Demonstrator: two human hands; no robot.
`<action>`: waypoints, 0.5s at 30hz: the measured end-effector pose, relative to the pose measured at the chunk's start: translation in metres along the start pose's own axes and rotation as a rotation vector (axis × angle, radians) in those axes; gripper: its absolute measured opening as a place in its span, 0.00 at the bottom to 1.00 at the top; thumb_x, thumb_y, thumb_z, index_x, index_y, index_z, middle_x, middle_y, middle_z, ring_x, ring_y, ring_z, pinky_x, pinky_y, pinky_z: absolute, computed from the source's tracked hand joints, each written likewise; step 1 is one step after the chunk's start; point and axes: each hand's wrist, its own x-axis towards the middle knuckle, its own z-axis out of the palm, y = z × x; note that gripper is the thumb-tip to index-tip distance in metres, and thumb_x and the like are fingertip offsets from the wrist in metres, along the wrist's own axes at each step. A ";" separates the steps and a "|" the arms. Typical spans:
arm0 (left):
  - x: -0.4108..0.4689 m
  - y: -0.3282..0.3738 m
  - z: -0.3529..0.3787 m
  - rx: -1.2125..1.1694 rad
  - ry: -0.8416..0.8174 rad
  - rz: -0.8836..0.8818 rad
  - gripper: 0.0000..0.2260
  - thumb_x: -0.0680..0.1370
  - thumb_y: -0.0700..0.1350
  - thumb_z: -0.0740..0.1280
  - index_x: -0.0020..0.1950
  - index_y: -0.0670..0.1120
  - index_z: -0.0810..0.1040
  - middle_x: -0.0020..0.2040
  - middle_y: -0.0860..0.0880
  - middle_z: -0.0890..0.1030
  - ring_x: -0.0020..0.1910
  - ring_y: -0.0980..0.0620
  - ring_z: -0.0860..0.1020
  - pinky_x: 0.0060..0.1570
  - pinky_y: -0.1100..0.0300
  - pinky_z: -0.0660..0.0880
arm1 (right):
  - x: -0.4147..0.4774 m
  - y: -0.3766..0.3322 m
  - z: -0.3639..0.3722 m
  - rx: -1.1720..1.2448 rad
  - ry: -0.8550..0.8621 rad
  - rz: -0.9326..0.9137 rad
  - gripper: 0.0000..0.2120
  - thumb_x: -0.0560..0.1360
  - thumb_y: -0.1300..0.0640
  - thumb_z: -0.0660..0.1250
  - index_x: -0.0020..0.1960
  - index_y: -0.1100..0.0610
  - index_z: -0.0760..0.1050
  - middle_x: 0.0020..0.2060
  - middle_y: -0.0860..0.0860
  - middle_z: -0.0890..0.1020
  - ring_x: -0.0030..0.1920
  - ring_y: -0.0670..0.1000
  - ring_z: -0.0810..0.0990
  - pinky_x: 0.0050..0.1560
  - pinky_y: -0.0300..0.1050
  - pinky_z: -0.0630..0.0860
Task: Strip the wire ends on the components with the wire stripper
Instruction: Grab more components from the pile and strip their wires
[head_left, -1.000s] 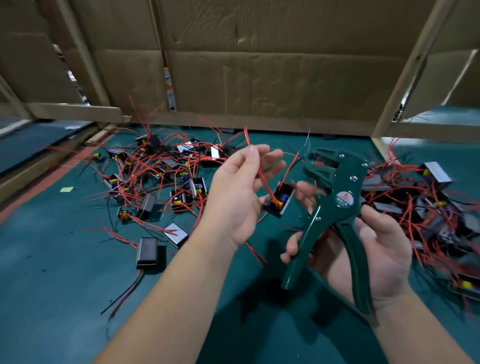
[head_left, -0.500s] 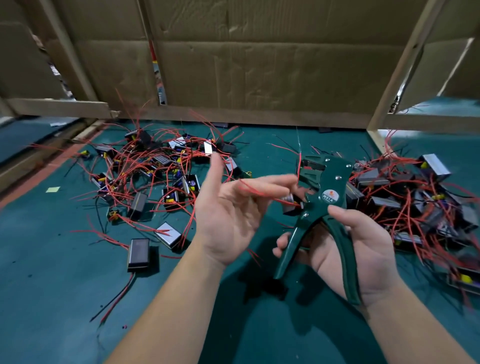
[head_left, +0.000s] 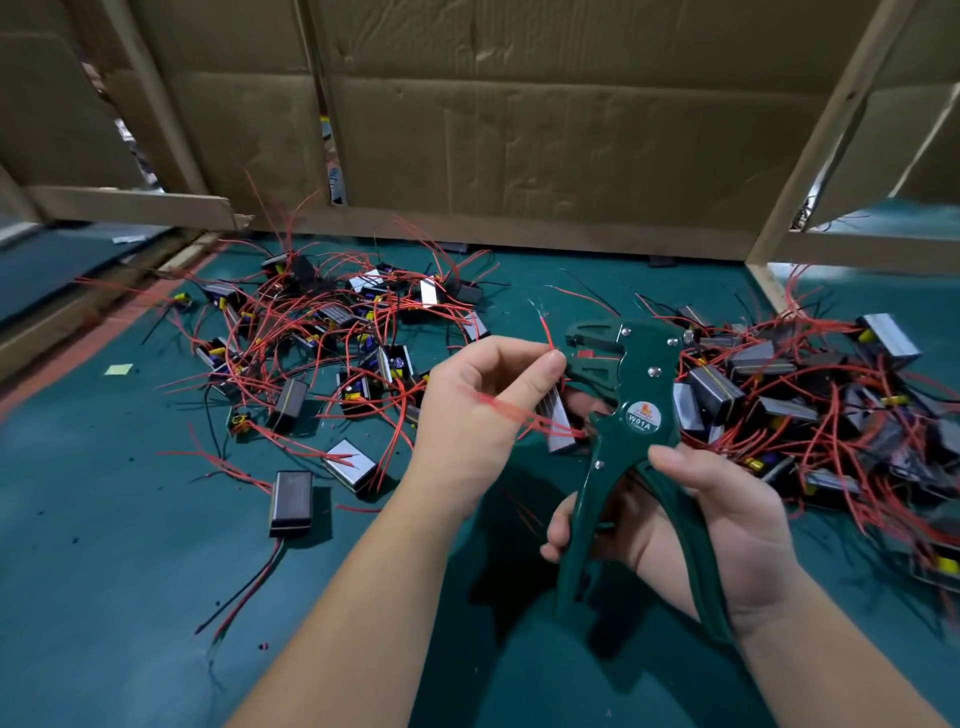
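Now the left hand (head_left: 483, 410), loose-fingered half a second ago, pinches a thin red wire (head_left: 545, 330) between thumb and forefinger, just at 9 o'clock of the dark green metal wire stripper (head_left: 613, 374). The right hand (head_left: 727, 519) grips the stripper's spread handles. The small silver-sided box component (head_left: 558, 423) sits behind the tool, at 6 o'clock of the pinch. Feeding the wire end into the tool looks to be next.

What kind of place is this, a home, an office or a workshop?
Most likely a small assembly workshop: a green work mat strewn with piles of wired components, cardboard partitions on wooden frames behind, and a wire stripper in the right hand.
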 end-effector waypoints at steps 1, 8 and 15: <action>0.000 0.000 0.000 -0.024 0.017 -0.011 0.03 0.70 0.44 0.74 0.41 0.47 0.81 0.42 0.37 0.83 0.46 0.30 0.80 0.47 0.39 0.77 | 0.001 0.000 0.001 0.001 0.012 0.000 0.32 0.59 0.53 0.79 0.61 0.61 0.77 0.35 0.68 0.78 0.37 0.67 0.80 0.43 0.66 0.76; 0.000 0.001 0.004 -0.187 0.075 -0.149 0.05 0.78 0.45 0.66 0.47 0.43 0.76 0.51 0.32 0.80 0.51 0.31 0.77 0.56 0.36 0.70 | 0.002 0.006 0.000 -0.021 0.024 -0.002 0.35 0.59 0.53 0.79 0.63 0.61 0.75 0.39 0.69 0.77 0.37 0.67 0.80 0.44 0.66 0.77; 0.001 0.005 -0.003 -0.300 0.039 -0.210 0.07 0.80 0.45 0.62 0.42 0.52 0.72 0.33 0.53 0.76 0.36 0.56 0.80 0.30 0.61 0.75 | 0.004 0.003 -0.001 -0.004 0.064 -0.071 0.40 0.58 0.52 0.77 0.69 0.52 0.71 0.59 0.67 0.77 0.39 0.63 0.80 0.48 0.63 0.78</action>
